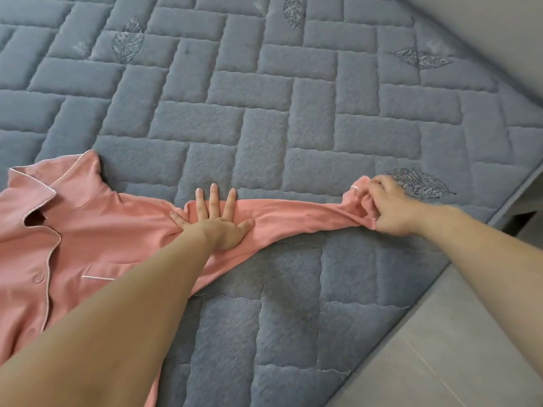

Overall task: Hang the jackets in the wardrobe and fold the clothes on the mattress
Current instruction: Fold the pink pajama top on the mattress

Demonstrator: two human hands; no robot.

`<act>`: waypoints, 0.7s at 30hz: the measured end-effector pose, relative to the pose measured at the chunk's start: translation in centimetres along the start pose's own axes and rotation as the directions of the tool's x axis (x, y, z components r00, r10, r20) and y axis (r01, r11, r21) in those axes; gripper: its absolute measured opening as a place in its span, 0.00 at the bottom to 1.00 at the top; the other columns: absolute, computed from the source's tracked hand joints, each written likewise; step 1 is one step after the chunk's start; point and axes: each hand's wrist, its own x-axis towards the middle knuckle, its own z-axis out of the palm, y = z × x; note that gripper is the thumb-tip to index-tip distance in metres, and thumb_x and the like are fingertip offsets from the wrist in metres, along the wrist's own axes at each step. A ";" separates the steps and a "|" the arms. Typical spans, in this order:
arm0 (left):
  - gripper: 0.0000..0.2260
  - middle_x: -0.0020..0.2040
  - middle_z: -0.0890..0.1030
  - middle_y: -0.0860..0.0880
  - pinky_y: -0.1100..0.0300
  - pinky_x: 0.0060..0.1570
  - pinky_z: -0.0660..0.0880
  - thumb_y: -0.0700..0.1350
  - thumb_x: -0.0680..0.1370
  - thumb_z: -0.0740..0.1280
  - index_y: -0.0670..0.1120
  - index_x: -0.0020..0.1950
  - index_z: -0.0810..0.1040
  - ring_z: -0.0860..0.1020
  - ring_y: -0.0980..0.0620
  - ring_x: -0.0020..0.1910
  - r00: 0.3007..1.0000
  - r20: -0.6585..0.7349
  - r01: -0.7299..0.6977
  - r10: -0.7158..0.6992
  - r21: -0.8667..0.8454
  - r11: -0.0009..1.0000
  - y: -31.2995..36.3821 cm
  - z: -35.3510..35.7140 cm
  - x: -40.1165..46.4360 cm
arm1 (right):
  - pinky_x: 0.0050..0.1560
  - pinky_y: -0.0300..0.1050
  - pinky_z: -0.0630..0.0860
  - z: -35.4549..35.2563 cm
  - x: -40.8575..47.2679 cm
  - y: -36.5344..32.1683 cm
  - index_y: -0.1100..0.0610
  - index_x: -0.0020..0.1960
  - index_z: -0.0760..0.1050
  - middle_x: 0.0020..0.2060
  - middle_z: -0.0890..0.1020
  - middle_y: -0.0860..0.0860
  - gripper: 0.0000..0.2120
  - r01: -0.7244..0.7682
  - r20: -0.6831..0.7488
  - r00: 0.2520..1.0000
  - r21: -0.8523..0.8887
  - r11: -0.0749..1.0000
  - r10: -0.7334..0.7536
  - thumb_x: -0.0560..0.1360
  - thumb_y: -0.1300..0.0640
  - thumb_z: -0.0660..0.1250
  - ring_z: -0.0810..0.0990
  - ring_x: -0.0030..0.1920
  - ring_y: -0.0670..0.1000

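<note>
A pink shirt (73,239) lies flat on a big blue-grey mattress (293,113). The shirt sits at the left side of the picture, with its front facing up. It has a collar (32,183) with a thin white line along the edge. It has a round button (38,278) down the front and a small pocket (98,278) with a white line on top.

One long sleeve (293,214) of the shirt is stretched out to the right across the mattress.

The left hand (216,223) lies flat on the sleeve, near where the sleeve joins the shirt. Its fingers are straight and spread wide apart. It presses the cloth down on the mattress and does not grab it.

The right hand (388,205) is at the far end of the sleeve. Its fingers are curled round the cuff (360,190), and it holds the cuff tight. The sleeve runs in a line from one hand to the other.

The mattress has a pattern like bricks sewn into it. It also has little leaf shapes (420,183) sewn on top. One leaf is just behind the right hand.

At the right edge there is a pale grey floor (455,348) beside the mattress. A pale wall (499,24) is at the top right corner
</note>
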 end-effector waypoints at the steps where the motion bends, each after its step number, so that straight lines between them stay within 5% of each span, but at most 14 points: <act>1: 0.37 0.72 0.20 0.57 0.24 0.63 0.31 0.77 0.72 0.42 0.66 0.71 0.25 0.23 0.47 0.73 1.000 0.003 0.013 -0.013 0.011 1.000 0.2 -0.2 -0.1 | 0.68 0.46 0.65 0.0 -0.1 0.7 0.52 0.64 0.69 0.64 0.62 0.53 0.21 0.019 0.054 0.998 -0.139 0.990 -0.012 0.73 0.61 0.68 0.66 0.65 0.56; 4: 0.36 0.75 0.24 0.53 0.25 0.61 0.30 0.76 0.73 0.40 0.63 0.73 0.25 0.26 0.44 0.74 0.998 -0.029 0.058 -0.054 0.138 0.989 0.8 -0.7 -0.9 | 0.66 0.47 0.63 -0.1 -0.7 1.9 0.51 0.46 0.73 0.59 0.68 0.54 0.06 0.057 0.021 0.998 -0.219 0.974 -0.053 0.75 0.56 0.71 0.66 0.63 0.58; 7: 0.37 0.78 0.31 0.43 0.25 0.60 0.27 0.72 0.76 0.36 0.53 0.76 0.28 0.32 0.39 0.77 0.986 -0.153 0.115 -0.061 0.374 0.920 2.3 -1.0 -1.9 | 0.66 0.45 0.62 0.0 -0.9 2.2 0.61 0.50 0.79 0.61 0.74 0.55 0.06 0.019 -0.299 0.953 0.181 0.983 0.037 0.76 0.59 0.69 0.69 0.64 0.58; 9: 0.37 0.79 0.36 0.39 0.25 0.63 0.28 0.69 0.78 0.36 0.48 0.78 0.31 0.35 0.38 0.78 0.981 -0.179 0.151 -0.074 0.467 0.871 3.6 -1.3 -2.6 | 0.61 0.47 0.68 -0.9 -1.4 1.6 0.55 0.50 0.78 0.54 0.79 0.51 0.03 0.042 -0.388 0.868 0.680 0.732 0.311 0.79 0.60 0.65 0.76 0.55 0.50; 11: 0.36 0.80 0.38 0.38 0.25 0.65 0.31 0.67 0.79 0.37 0.46 0.79 0.33 0.38 0.37 0.78 0.980 -0.170 0.176 -0.105 0.486 0.856 4.3 -1.7 -2.9 | 0.50 0.46 0.70 -1.7 -1.6 1.1 0.50 0.42 0.72 0.41 0.76 0.47 0.09 0.084 -0.345 0.783 0.883 0.462 0.517 0.80 0.60 0.62 0.74 0.43 0.46; 14: 0.37 0.81 0.39 0.42 0.21 0.62 0.35 0.69 0.78 0.39 0.49 0.79 0.34 0.40 0.35 0.78 0.978 -0.176 0.176 -0.113 0.399 0.900 3.9 -1.7 -1.6 | 0.41 0.44 0.68 -1.8 -1.6 1.4 0.50 0.43 0.69 0.40 0.75 0.47 0.07 -0.051 -0.360 0.733 0.817 0.575 0.577 0.79 0.57 0.58 0.74 0.44 0.52; 17: 0.37 0.80 0.37 0.47 0.21 0.63 0.39 0.70 0.77 0.39 0.51 0.80 0.35 0.34 0.37 0.77 0.976 -0.211 0.106 -0.061 0.210 0.972 2.5 -0.3 -0.2 | 0.44 0.49 0.66 -0.4 -1.4 3.0 0.53 0.51 0.68 0.47 0.78 0.54 0.03 -0.236 -0.359 0.850 0.395 0.888 0.386 0.81 0.58 0.56 0.76 0.49 0.58; 21: 0.38 0.79 0.33 0.51 0.26 0.58 0.27 0.73 0.74 0.36 0.55 0.79 0.36 0.26 0.43 0.74 0.949 -0.315 -0.010 0.010 0.002 1.000 1.5 2.0 1.0 | 0.58 0.57 0.69 2.0 -0.5 2.0 0.57 0.64 0.67 0.63 0.71 0.63 0.14 -0.411 -0.368 0.839 0.052 0.910 0.400 0.79 0.62 0.58 0.71 0.62 0.65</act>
